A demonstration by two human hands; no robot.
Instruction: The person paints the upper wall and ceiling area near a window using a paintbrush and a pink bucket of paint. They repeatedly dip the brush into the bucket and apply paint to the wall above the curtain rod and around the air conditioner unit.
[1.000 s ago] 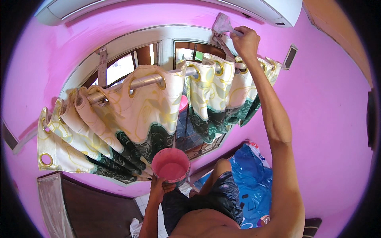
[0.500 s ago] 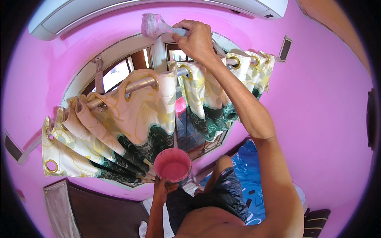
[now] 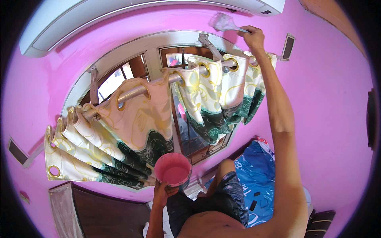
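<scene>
My right hand [image 3: 253, 37] is raised high, closed round the handle of a wide paintbrush [image 3: 223, 23]. The brush's bristles are coated pale pink and slightly blurred. They are against or close to the pink wall [image 3: 317, 107] just under the air conditioner; whether they touch it I cannot tell. Low in front of my body, my left hand [image 3: 163, 192] grips a pink paint bucket [image 3: 173, 168] by its lower side. Pink paint lies in the bottom of the bucket, and dark smears mark its rim.
A long white air conditioner [image 3: 119, 18] spans the top. Below it, patterned curtains [image 3: 139, 107] hang from a metal rod [image 3: 133, 93] before an arched window [image 3: 154, 51]. Blue plastic sheeting [image 3: 254, 182] lies at lower right, with a dark brown panel [image 3: 107, 210] at lower left.
My right hand has carried the brush to the right along the wall under the air conditioner. The bucket in my left hand stays nearly where it was.
</scene>
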